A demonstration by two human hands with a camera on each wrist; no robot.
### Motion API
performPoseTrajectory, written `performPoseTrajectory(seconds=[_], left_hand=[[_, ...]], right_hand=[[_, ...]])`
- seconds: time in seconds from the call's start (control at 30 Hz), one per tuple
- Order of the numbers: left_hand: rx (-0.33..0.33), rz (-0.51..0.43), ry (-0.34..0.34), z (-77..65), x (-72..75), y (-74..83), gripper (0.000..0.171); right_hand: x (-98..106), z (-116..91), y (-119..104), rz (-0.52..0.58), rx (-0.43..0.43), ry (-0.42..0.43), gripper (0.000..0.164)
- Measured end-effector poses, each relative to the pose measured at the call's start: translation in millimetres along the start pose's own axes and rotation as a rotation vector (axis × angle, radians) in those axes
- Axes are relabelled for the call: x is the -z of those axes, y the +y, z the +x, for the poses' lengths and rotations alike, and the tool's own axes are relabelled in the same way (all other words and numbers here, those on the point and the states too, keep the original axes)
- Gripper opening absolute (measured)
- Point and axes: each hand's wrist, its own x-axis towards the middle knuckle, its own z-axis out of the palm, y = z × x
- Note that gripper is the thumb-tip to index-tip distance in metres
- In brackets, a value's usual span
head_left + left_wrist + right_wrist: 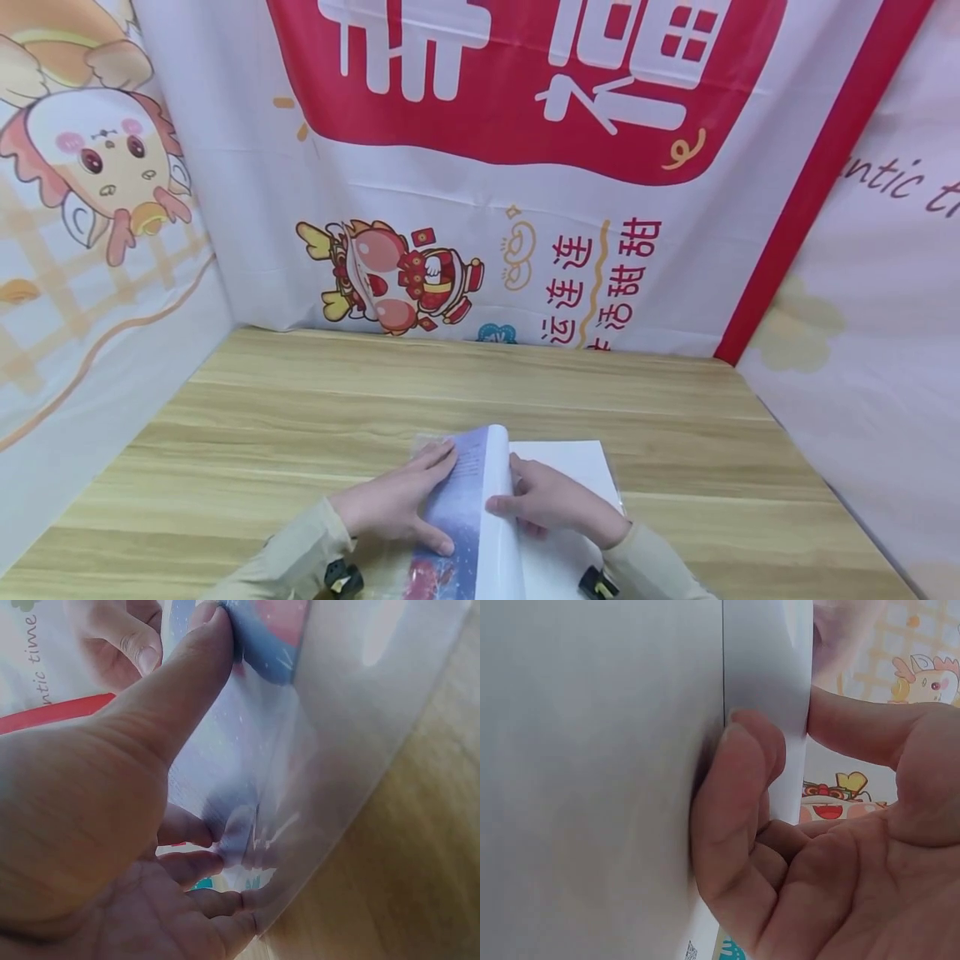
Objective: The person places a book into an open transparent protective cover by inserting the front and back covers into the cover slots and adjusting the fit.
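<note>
A picture book (460,500) with a clear plastic cover (345,742) lies at the table's front, its visible page purple-blue with white specks and a red picture low down. My left hand (397,500) rests on that page with its fingers spread and thumb apart; in the left wrist view the thumb touches the picture and fingertips meet the plastic. My right hand (558,502) pinches a bowed white leaf (498,508), thumb on its outer side and curled fingers (731,802) behind. A flat white page (592,467) lies beneath and right of that hand.
The wood-grain table (300,417) stretches around the book. A printed cloth (450,183) with red lettering and cartoon figures hangs behind. Further printed cloths stand along the left side (90,275) and right side (862,333).
</note>
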Motion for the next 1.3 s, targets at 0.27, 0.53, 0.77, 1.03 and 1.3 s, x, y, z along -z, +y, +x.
performPoseTrajectory(seconds=[0.27, 0.53, 0.77, 1.03, 1.3], left_hand=[[0.008, -0.015, -0.009, 0.7, 0.1, 0.2, 0.121], [0.008, -0.006, 0.003, -0.2, 0.6, 2.0, 0.122], [0.002, -0.008, 0.001, 0.7, -0.7, 0.1, 0.121], [0.008, -0.011, 0.005, 0.7, -1.8, 0.9, 0.121], [0.002, -0.004, 0.019, 0.4, -2.0, 0.9, 0.122]], right_hand=[[-0.1, 0.2, -0.7, -0.054, 0.013, 0.001, 0.057], [0.8, 1.3, -1.3, -0.018, 0.025, -0.003, 0.058], [-1.1, 0.7, -1.3, -0.023, 0.007, 0.016, 0.057], [-2.7, -1.1, -4.4, -0.042, 0.004, 0.029, 0.052], [-3.0, 0.7, -3.2, -0.058, 0.004, 0.034, 0.048]])
